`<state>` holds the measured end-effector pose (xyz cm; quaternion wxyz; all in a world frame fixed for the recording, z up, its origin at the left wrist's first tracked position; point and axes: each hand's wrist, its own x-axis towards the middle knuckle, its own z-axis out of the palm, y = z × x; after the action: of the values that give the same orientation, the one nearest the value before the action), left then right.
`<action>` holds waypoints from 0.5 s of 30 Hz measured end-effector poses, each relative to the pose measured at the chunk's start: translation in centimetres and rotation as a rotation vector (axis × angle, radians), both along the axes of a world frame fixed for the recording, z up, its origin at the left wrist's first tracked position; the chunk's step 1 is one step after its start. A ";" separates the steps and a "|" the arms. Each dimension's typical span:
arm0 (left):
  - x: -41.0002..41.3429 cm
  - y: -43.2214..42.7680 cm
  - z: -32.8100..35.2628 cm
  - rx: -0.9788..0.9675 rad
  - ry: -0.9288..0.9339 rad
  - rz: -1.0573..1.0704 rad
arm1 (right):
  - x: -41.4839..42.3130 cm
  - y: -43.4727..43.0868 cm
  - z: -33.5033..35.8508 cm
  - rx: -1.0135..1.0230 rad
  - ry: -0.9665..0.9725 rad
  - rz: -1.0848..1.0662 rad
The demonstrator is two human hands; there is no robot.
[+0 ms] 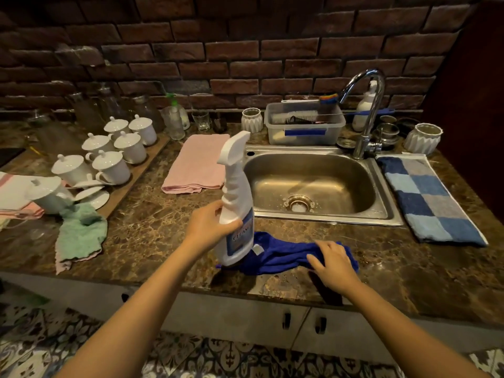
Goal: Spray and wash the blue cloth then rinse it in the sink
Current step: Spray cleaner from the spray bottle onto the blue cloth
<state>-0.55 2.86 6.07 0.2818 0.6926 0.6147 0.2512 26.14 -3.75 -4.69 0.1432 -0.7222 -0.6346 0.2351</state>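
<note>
Spray bottle [236, 197] is gripped round its body by the left hand [210, 227], fingers wrapped. Blue cloth [283, 253] lies bunched on the counter [152, 236] at lower centre, just before the sink [354, 220]. The right hand [332, 261] rests on it, fingers relaxed. Cloth should be spread flat and the nozzle [241, 136] tilted down before triggering. Label [242, 236] shows "CLEAN"; the rest is unreadable.

from the grip of our left hand [210, 227] on the spray bottle [236, 203], bare counter [152, 227] runs left as far as the green rag [81, 233]. pink towel [196, 165] lies just beyond the grip. the open sink [313, 181] basin is beyond and to the right, with the tap [365, 110] arching over its far right corner. right of the grip the blue cloth [281, 255] sits bunched under our right hand [332, 263].
</note>
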 end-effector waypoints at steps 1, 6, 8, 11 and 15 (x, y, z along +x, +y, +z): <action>0.0 -0.4 0.7 -0.003 0.028 -0.045 | -0.7 0.4 1.6 0.039 0.070 -0.014; 1.8 -3.3 1.9 -0.063 0.104 -0.214 | -5.2 1.5 11.4 0.217 0.542 0.005; 2.9 -4.6 1.8 -0.060 0.119 -0.272 | -6.4 1.1 14.1 0.204 0.736 0.029; 4.3 -6.4 1.4 -0.043 0.133 -0.309 | -7.3 0.9 14.6 0.229 0.792 -0.047; 6.3 -8.5 0.3 0.014 0.249 -0.346 | -7.8 0.3 13.1 0.290 0.673 -0.317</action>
<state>5.73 -5.65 6.40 0.2378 0.8153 0.5151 0.1159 18.34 -3.49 8.38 0.4779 -0.6662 -0.4595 0.3415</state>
